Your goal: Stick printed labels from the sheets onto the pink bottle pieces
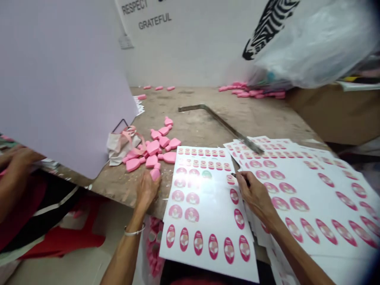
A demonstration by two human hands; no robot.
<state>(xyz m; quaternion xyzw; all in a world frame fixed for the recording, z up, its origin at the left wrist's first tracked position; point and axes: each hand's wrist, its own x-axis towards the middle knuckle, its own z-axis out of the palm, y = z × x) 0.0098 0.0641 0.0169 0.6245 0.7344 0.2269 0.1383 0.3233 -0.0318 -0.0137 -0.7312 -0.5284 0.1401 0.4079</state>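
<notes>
My left hand (147, 189) is closed round a small pink bottle-shaped piece (155, 174) near the front edge of the table. Just beyond it lies a heap of similar pink pieces (153, 147). A white sheet of stickers (218, 206) in pink and white, with one green sticker, lies in front of me and hangs over the table edge. My right hand (255, 194) rests over the sheet's right side. Its fingers are closed on a small dark tool (234, 175), whose tip is beside a sticker (230, 179). Most of this tool is hidden.
More sticker sheets (314, 198) spread to the right, with a bent metal bar (222, 123) partly on them. A small cloth bag (118, 146) stands by a pale upright panel (59, 79). At far left is another person's arm (13, 174). A plastic bag (314, 47) sits back right.
</notes>
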